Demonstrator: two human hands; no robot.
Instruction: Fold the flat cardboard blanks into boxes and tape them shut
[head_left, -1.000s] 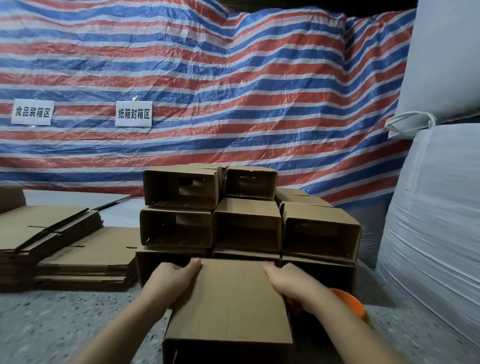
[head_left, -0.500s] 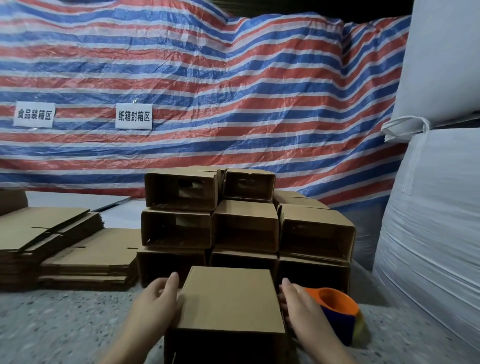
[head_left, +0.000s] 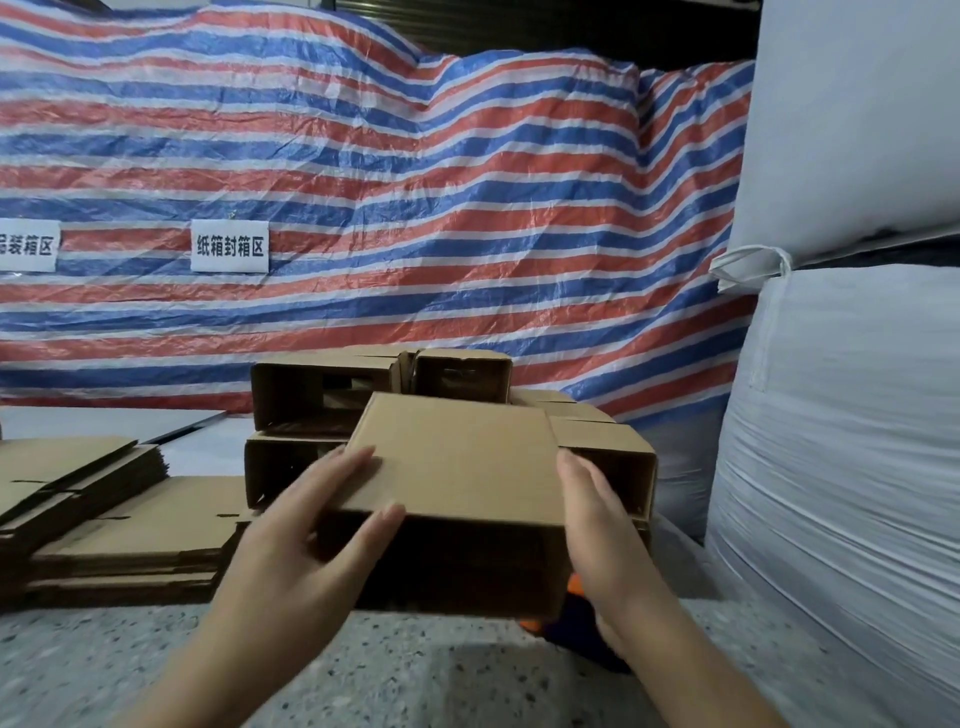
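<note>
I hold a folded cardboard box (head_left: 457, 457) in the air, its dark open end facing me, in front of the stack of folded boxes (head_left: 311, 395). My left hand (head_left: 306, 530) grips its left side, fingers on the top panel and thumb on the front edge. My right hand (head_left: 597, 525) presses flat against its right side with straight fingers. An orange and blue tape dispenser (head_left: 576, 618) lies on the counter, mostly hidden under the box and my right wrist. Flat cardboard blanks (head_left: 114, 525) lie in piles at the left.
The speckled counter (head_left: 415, 675) runs along the bottom. Large white sacks (head_left: 841, 415) stand close on the right. A striped red, white and blue tarp (head_left: 415, 208) with two paper labels hangs behind the stack.
The box has been lifted off the counter and carried up toward the stack. Both hands moved from its far top edge to its sides. The tape dispenser is now mostly covered.
</note>
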